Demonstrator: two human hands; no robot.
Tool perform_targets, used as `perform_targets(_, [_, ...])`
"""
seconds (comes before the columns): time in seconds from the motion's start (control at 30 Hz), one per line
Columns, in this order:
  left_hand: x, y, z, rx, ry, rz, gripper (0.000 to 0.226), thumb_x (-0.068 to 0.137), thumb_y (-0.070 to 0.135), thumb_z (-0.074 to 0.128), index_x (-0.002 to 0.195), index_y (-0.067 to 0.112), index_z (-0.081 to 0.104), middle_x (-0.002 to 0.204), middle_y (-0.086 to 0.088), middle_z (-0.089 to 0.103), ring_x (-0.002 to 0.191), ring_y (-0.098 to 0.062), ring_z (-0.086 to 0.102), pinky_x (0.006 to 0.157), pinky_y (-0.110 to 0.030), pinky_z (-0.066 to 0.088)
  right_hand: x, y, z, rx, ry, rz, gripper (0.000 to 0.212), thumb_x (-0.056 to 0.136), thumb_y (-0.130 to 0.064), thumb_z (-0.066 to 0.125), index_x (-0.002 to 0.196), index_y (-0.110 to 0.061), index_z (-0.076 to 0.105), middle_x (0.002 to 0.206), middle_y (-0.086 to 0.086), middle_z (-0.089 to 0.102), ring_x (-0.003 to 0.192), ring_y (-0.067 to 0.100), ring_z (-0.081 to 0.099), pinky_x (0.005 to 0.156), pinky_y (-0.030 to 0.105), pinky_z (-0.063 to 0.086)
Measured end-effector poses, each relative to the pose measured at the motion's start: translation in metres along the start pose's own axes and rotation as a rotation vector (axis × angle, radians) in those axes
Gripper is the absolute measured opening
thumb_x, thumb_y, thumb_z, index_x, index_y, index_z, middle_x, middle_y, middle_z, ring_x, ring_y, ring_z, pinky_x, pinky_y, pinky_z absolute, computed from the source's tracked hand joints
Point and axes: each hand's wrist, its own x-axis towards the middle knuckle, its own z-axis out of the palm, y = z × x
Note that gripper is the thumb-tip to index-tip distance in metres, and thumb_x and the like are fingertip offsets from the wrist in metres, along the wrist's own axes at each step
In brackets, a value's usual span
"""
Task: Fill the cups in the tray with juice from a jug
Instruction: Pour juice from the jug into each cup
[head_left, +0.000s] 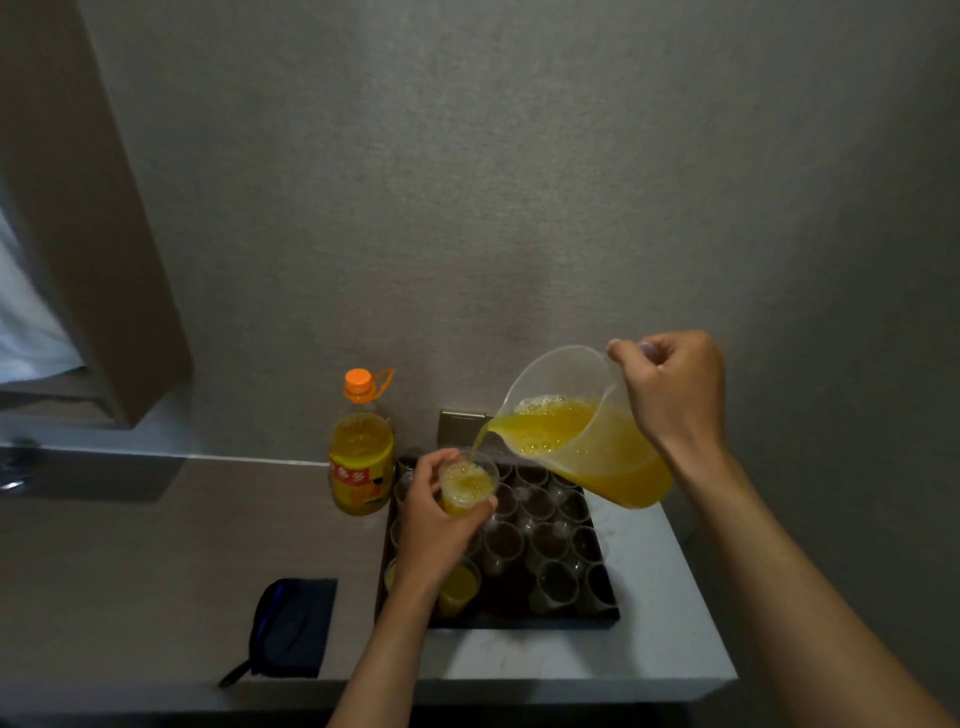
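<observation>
right forearm ran up from the bottom right corner to the right hand (675, 387), which was clenched around the handle of the clear jug (587, 431). jug was tilted spout-down to the left, about half full of orange juice, held in the air over the far right part of the tray (498, 621). thin stream of juice (475, 449) ran from the spout into a clear cup (467, 486).

left hand (434, 525) was grasping that cup, fingers and thumb curled round it, holding it lifted above the far left part of the tray. cup was partly filled, foam on top.

dark tray sat on the white countertop (649, 660), packed with rows of clear cups. most looked empty (550, 540). one filled cup (457, 590) stood near the front left, just beside the left wrist; another at the left edge showed some orange, mostly hidden by the arm.

orange juice bottle (362, 447) with orange cap stood upright just left of the tray, near the wall. dark pouch (291, 629) lay on the counter, well left of the tray.
</observation>
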Motion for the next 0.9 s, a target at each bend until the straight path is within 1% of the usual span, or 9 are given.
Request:
perform_targets(0.07, [-0.0003, 0.0008, 0.0002, -0.001, 0.000, 0.004, 0.063, 0.074, 0.007, 0.089, 0.120, 0.037, 0.058, 0.113, 0.022, 0.066, 0.103, 0.004, 0.064, 0.081, -0.023, 0.057, 0.0004, -0.0010, 0.0005, 0.001, 0.002, 0.000, 0.054, 0.086, -0.023, 0.070, 0.044, -0.018, 0.036, 0.040, -0.009, 0.027, 0.041, 0.012, 0.024, 0.050, 0.032, 0.030])
perform_targets(0.17, [-0.0007, 0.0016, 0.0006, -0.001, 0.000, 0.007, 0.063, 0.074, 0.007, 0.088, 0.120, 0.036, 0.058, 0.113, 0.027, 0.065, 0.103, 0.002, 0.066, 0.081, -0.023, 0.057, 0.0003, -0.0019, 0.0013, -0.003, 0.006, 0.004, 0.055, 0.086, -0.021, 0.070, 0.045, -0.018, 0.034, 0.040, -0.008, 0.025, 0.041, 0.010, 0.022, 0.050, 0.030, 0.026])
perform_targets(0.27, [-0.0009, 0.0019, 0.0008, 0.004, 0.000, 0.004, 0.063, 0.073, 0.008, 0.089, 0.119, 0.038, 0.058, 0.113, 0.027, 0.065, 0.104, 0.003, 0.065, 0.080, -0.022, 0.056, -0.0001, -0.0017, 0.0013, 0.000, 0.003, 0.004, 0.052, 0.085, -0.021, 0.070, 0.045, -0.017, 0.037, 0.041, -0.009, 0.027, 0.041, 0.012, 0.024, 0.050, 0.031, 0.028])
perform_targets(0.37, [-0.0011, 0.0018, 0.0012, 0.010, 0.008, 0.014, 0.063, 0.072, 0.008, 0.090, 0.118, 0.037, 0.058, 0.113, 0.026, 0.066, 0.104, 0.003, 0.065, 0.082, -0.023, 0.056, -0.0001, -0.0013, 0.0017, -0.005, 0.004, 0.005, 0.053, 0.086, -0.020, 0.070, 0.045, -0.018, 0.036, 0.041, -0.009, 0.026, 0.041, 0.011, 0.024, 0.050, 0.030, 0.027])
perform_targets(0.5, [-0.0013, 0.0024, 0.0010, 0.005, 0.001, 0.010, 0.062, 0.073, 0.007, 0.089, 0.118, 0.037, 0.059, 0.112, 0.027, 0.066, 0.102, 0.004, 0.065, 0.080, -0.022, 0.056, -0.0002, 0.0001, 0.0026, -0.008, -0.001, 0.002, 0.051, 0.086, -0.021, 0.069, 0.045, -0.016, 0.038, 0.042, -0.008, 0.027, 0.042, 0.013, 0.025, 0.050, 0.032, 0.028])
perform_targets(0.63, [0.0000, 0.0005, -0.0003, 0.009, 0.010, 0.004, 0.063, 0.072, 0.010, 0.090, 0.118, 0.040, 0.059, 0.114, 0.024, 0.066, 0.105, 0.002, 0.065, 0.085, -0.028, 0.058, 0.0001, 0.0011, 0.0035, -0.016, 0.001, 0.001, 0.050, 0.085, -0.022, 0.069, 0.045, -0.016, 0.039, 0.042, -0.008, 0.027, 0.042, 0.013, 0.025, 0.050, 0.031, 0.028])
perform_targets(0.8, [0.0013, -0.0007, -0.0013, 0.013, 0.011, 0.004, 0.064, 0.072, 0.010, 0.090, 0.119, 0.039, 0.058, 0.117, 0.018, 0.066, 0.105, 0.003, 0.064, 0.085, -0.028, 0.058, 0.0006, 0.0041, 0.0053, -0.025, 0.001, 0.008, 0.051, 0.086, -0.023, 0.069, 0.046, -0.012, 0.040, 0.042, -0.008, 0.029, 0.041, 0.014, 0.026, 0.047, 0.036, 0.031])
perform_targets(0.9, [0.0021, -0.0018, -0.0016, 0.023, 0.013, 0.006, 0.064, 0.072, 0.010, 0.090, 0.120, 0.038, 0.058, 0.118, 0.016, 0.066, 0.106, 0.003, 0.064, 0.086, -0.026, 0.057, -0.0004, 0.0049, 0.0069, -0.020, -0.005, 0.008, 0.052, 0.087, -0.021, 0.069, 0.045, -0.016, 0.039, 0.039, -0.009, 0.028, 0.040, 0.012, 0.026, 0.049, 0.031, 0.028])
